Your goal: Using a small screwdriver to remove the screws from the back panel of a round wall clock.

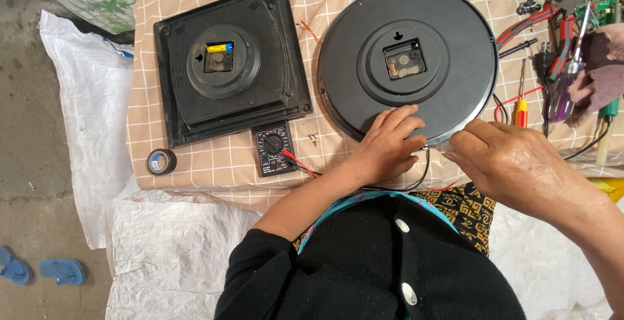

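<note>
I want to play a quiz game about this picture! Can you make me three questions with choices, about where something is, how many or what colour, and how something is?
1. Where is the roll of black tape?
A. left of the multimeter
B. on the round clock
C. under the pliers

2. How many clocks lie face down?
A. one
B. two
C. four

3. What is the left hand doing?
A. holding a screwdriver
B. resting flat on the round clock
C. hanging off the table

Answers: 1 A, it sits at the cloth's left edge. 2 B, the square clock and the round one. 3 B, its fingers lie spread on the clock's back.

matt black plastic round clock back point(448, 40), checked cloth table cover point(221, 161)
</note>
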